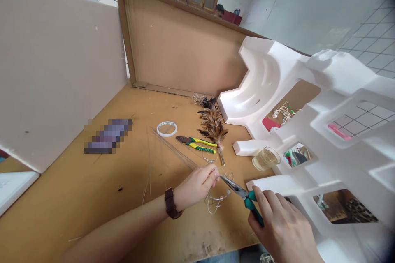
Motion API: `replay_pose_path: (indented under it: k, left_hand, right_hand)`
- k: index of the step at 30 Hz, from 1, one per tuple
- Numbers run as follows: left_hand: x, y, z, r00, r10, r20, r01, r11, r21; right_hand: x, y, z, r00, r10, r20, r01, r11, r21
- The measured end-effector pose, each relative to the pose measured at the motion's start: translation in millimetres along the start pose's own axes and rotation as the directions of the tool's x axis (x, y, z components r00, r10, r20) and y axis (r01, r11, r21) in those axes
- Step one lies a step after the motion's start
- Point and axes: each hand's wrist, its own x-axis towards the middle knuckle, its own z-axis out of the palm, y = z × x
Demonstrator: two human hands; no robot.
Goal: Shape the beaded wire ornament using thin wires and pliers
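Landmark: needle-nose pliers (243,195), slim steel tips, teal plastic handles, low on the brown fibreboard tabletop (92,189).
- Right hand (282,226): clenched round the teal handles.
- Left hand (197,185): fingertips pinched on the wire piece (216,201) just left of the plier tips; thin silvery loops with small pale beads.
- Second pliers (197,144): yellow-green grips, lying flat beyond the landmark.
- Feather bundle (212,125): brown-black, fluffy, beside those.
- Tape ring (166,129): white, round, farther left.
- Glass cup (266,158): clear, pale liquid, to the right.
- Foam packing (324,131): white, moulded.
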Motion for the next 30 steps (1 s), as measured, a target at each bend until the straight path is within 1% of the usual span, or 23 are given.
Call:
replay_pose_path:
  k: [4, 7, 11, 14, 17, 21, 23, 26, 28, 30]
  left_hand:
    - [-0.9, 0.7, 2.0, 1.000, -0.011, -0.014, 0.011, 1.000, 0.013]
    - [-1.6, 2.3, 2.7, 1.000, -0.013, -0.017, 0.013, 1.000, 0.002]
    - [-1.6, 2.5, 4.7, 0.999, -0.002, -0.038, 0.001, 1.000, -0.019]
    - [-1.8, 1.6, 7.2, 0.998, 0.011, -0.061, -0.012, 1.000, -0.014]
    - [-2.6, 2.0, 10.1, 0.994, 0.012, -0.109, -0.010, 1.000, 0.013]
    - [-3.5, 2.7, 13.4, 0.986, 0.013, -0.164, -0.007, 0.999, 0.035]
    - [-3.1, 2.1, 14.2, 0.985, 0.007, -0.175, -0.005, 1.000, 0.012]
    - [-2.0, 1.3, 14.5, 0.986, -0.015, -0.168, 0.012, 1.000, -0.023]
    - [-2.0, 2.5, 14.4, 0.987, -0.016, -0.162, 0.015, 1.000, -0.011]
    - [-3.0, 5.2, 13.8, 0.985, 0.008, -0.172, -0.001, 0.999, 0.038]
  right_hand:
    - [-0.7, 1.0, 0.7, 0.998, -0.004, 0.058, 0.001, 0.999, 0.046]
    - [-1.1, 1.1, -0.2, 0.998, 0.002, 0.058, -0.006, 0.998, 0.065]
    - [-1.4, -2.8, -3.9, 0.998, 0.043, 0.053, -0.048, 0.993, 0.112]
    - [-0.3, -7.4, -6.8, 0.999, 0.039, 0.011, -0.040, 0.997, 0.059]
    - [0.2, -11.4, -7.5, 0.999, 0.020, -0.027, -0.021, 1.000, -0.012]
    - [-2.6, -15.5, -4.6, 0.999, 0.033, 0.007, -0.033, 0.998, 0.044]
    - [-4.7, -17.2, -1.3, 0.999, 0.046, -0.007, -0.046, 0.998, 0.051]
    - [-7.0, -18.0, 3.7, 0.998, 0.045, -0.054, -0.045, 0.999, -0.007]
    - [-7.9, -16.9, 5.4, 0.998, 0.023, -0.064, -0.025, 0.999, -0.028]
    - [-8.1, -14.8, 5.1, 0.998, 0.017, -0.055, -0.019, 0.999, -0.033]
